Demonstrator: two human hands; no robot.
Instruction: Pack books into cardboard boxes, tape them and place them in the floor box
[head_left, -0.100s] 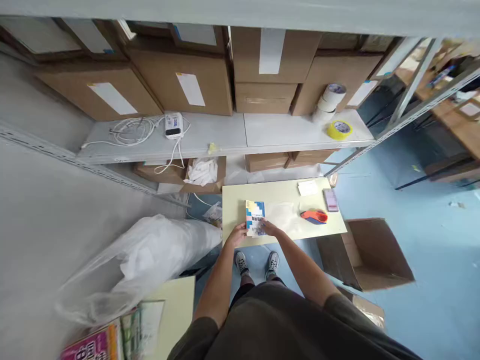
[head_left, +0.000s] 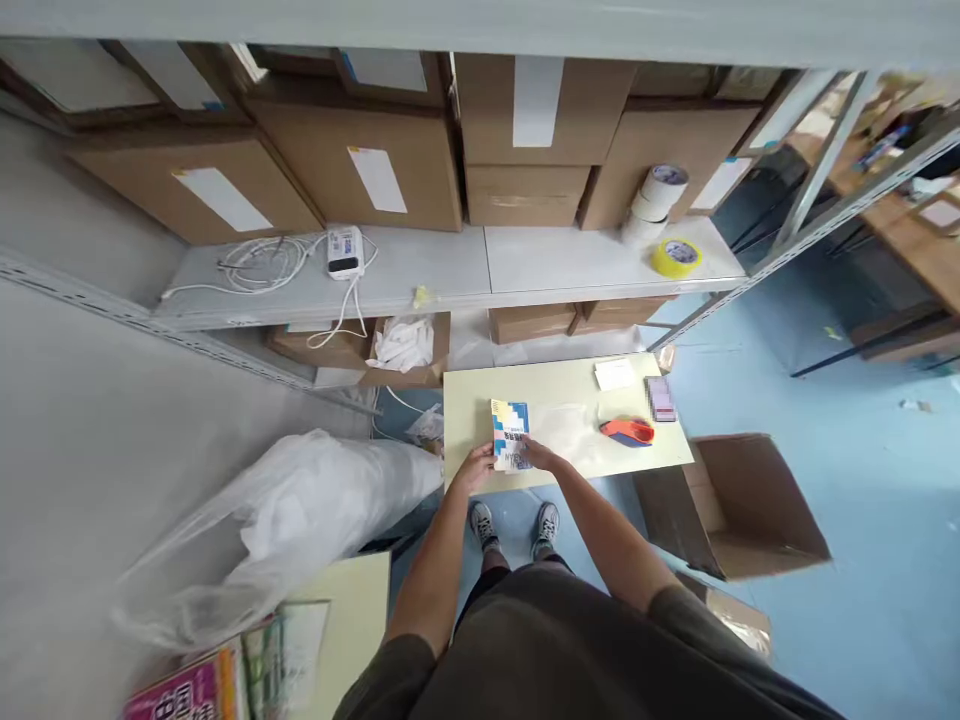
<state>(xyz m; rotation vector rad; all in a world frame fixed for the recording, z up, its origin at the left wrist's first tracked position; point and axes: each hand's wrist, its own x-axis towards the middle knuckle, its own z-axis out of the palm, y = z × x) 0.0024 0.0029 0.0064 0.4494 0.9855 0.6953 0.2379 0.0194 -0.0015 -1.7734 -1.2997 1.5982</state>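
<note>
A book (head_left: 510, 425) with a white, blue and yellow cover is between my hands, over the front of the pale yellow table (head_left: 472, 390). My left hand (head_left: 477, 468) grips its left edge near the lower corner. At the lower right side, my right hand (head_left: 537, 455) also has hold of it, fingers lying over the cover. To the right of the book, a clear plastic sheet or bag (head_left: 564, 432) lies flat on the table. Farther right rests an orange and blue tool (head_left: 628, 432), its kind unclear.
White paper (head_left: 614, 374) and a purple stack (head_left: 660, 399) lie at the table's right. An open carton (head_left: 765, 510) stands on the floor beyond. Ahead is a shelf (head_left: 427, 265) with boxes, yellow tape (head_left: 676, 258) and cables. A plastic-wrapped bundle (head_left: 315, 500) is at left.
</note>
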